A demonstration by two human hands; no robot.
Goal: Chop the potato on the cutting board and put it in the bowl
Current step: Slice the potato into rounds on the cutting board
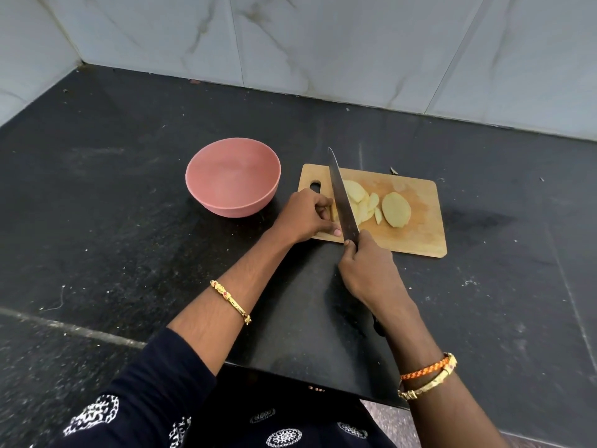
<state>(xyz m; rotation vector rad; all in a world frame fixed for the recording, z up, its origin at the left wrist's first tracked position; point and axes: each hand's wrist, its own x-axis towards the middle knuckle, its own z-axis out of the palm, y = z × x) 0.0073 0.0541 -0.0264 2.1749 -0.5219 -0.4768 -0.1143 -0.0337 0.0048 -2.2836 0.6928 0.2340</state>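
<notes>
**Two hands at the board's left edge**

I see my right hand point(366, 270) gripping the knife point(342, 195), blade over the potato point(357, 202) slices mid-frame on the cutting board point(420, 234). My left hand point(307, 215) curls onto the uncut piece. The bowl point(232, 181) sits just left; bare desk point(129, 176) lies beyond.

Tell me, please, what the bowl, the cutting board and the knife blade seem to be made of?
Bowl: probably matte pink plastic, evenly coloured, no shine.
Cutting board: light wood or bamboo, with visible grain and a damp stain.
Knife blade: grey metal, likely steel, with a dull sheen.
</notes>
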